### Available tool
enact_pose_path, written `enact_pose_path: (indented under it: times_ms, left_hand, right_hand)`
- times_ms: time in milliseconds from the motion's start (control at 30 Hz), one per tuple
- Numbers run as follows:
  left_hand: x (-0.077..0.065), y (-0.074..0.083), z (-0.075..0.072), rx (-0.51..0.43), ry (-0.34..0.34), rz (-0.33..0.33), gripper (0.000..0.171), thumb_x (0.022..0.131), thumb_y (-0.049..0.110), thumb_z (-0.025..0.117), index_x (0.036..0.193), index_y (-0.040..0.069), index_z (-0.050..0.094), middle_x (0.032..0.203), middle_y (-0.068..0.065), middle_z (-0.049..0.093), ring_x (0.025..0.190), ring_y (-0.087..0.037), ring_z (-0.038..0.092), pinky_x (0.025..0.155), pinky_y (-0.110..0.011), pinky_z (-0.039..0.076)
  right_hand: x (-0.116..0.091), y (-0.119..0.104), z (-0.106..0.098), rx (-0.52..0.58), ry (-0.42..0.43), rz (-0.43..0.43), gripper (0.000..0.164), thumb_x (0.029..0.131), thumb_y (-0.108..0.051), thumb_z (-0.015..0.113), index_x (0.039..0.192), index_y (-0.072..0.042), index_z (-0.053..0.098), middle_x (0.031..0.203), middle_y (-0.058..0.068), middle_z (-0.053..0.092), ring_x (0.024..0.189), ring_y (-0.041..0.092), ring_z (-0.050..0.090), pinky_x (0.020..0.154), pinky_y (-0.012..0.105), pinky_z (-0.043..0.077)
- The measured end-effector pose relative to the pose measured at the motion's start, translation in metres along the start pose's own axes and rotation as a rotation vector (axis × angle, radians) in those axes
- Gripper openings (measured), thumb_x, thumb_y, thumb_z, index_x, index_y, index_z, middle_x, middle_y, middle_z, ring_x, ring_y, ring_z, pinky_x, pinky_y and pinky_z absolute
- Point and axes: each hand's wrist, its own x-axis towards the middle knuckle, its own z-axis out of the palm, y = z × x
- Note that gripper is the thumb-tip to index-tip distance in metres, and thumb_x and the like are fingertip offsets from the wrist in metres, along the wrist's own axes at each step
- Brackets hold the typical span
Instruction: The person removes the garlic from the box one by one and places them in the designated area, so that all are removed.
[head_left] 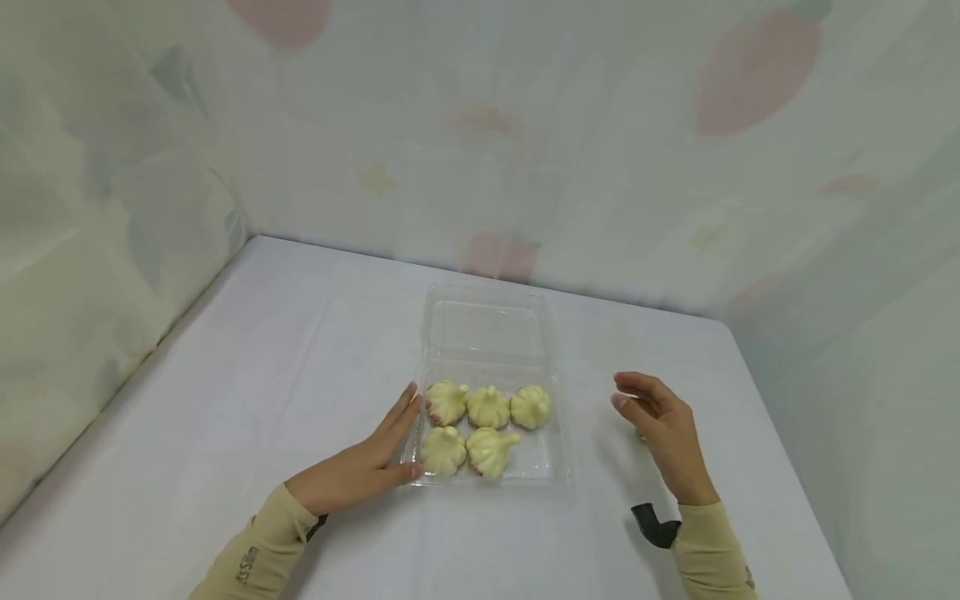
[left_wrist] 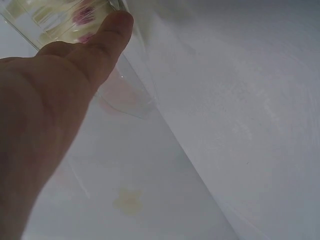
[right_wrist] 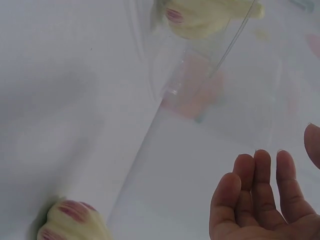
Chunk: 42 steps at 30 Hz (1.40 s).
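A clear plastic clamshell box (head_left: 558,450) lies on the table with its lid (head_left: 487,327) folded back. Several pale garlic bulbs (head_left: 488,407) sit in its base in two rows, the front right part bare. My left hand (head_left: 367,467) rests against the box's left side, fingers extended and thumb at the front corner. To the right of the box my right hand (head_left: 667,433) hovers with fingers loosely bent, holding nothing. Another garlic bulb (right_wrist: 75,222), purple-streaked, lies on the table near it; in the head view that hand hides most of it.
White cloth covers the table (head_left: 300,333). Printed curtains (head_left: 585,167) stand along the back and both sides. A black strap piece (head_left: 656,527) sticks out at the right wrist.
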Motion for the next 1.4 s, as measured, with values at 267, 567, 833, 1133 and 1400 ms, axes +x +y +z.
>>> enact_pose_path:
  times_ms: [267, 567, 833, 1133, 1400]
  left_hand:
    - [0.001, -0.002, 0.001, 0.008, 0.002, 0.005, 0.085, 0.106, 0.031, 0.055, 0.161, 0.002, -0.004, 0.166, -0.011, -0.019, 0.151, -0.034, -0.009, 0.115, -0.061, 0.014]
    - [0.001, -0.001, 0.000, -0.002, 0.002, 0.005, 0.085, 0.106, 0.030, 0.055, 0.161, 0.002, -0.004, 0.167, -0.011, -0.018, 0.151, -0.034, -0.009, 0.115, -0.061, 0.014]
    - [0.001, -0.001, 0.000, 0.005, -0.004, 0.002, 0.086, 0.106, 0.031, 0.055, 0.161, 0.003, -0.005, 0.166, -0.011, -0.019, 0.151, -0.034, -0.010, 0.115, -0.061, 0.013]
    - [0.000, 0.002, -0.001, 0.007, -0.005, -0.006, 0.086, 0.106, 0.032, 0.055, 0.161, 0.003, -0.005, 0.166, -0.009, -0.019, 0.151, -0.034, -0.009, 0.115, -0.060, 0.013]
    - [0.002, -0.002, 0.001, 0.010, -0.004, -0.026, 0.087, 0.106, 0.035, 0.055, 0.161, 0.005, -0.006, 0.166, -0.007, -0.020, 0.151, -0.030, -0.009, 0.116, -0.058, 0.013]
  right_hand:
    - [0.004, 0.005, 0.011, 0.033, -0.054, -0.028, 0.041, 0.098, -0.024, 0.071, 0.133, -0.006, 0.061, 0.132, 0.013, 0.059, 0.115, 0.020, 0.059, 0.092, 0.021, 0.049]
    - [0.009, 0.005, 0.027, 0.058, -0.094, -0.054, 0.041, 0.095, -0.020, 0.075, 0.131, -0.003, 0.063, 0.129, 0.008, 0.062, 0.118, 0.034, 0.057, 0.094, 0.024, 0.048]
    - [0.012, 0.006, 0.039, 0.019, -0.135, -0.082, 0.039, 0.096, -0.020, 0.073, 0.129, -0.003, 0.063, 0.131, 0.017, 0.061, 0.122, 0.028, 0.056, 0.100, 0.026, 0.043]
    - [0.012, 0.002, 0.050, -0.057, -0.152, -0.114, 0.037, 0.094, -0.012, 0.074, 0.128, 0.000, 0.064, 0.128, 0.014, 0.064, 0.120, 0.023, 0.057, 0.103, 0.041, 0.043]
    - [0.011, 0.005, 0.057, -0.156, -0.167, -0.147, 0.037, 0.092, -0.018, 0.077, 0.127, -0.010, 0.067, 0.125, 0.007, 0.067, 0.116, 0.025, 0.059, 0.099, 0.054, 0.044]
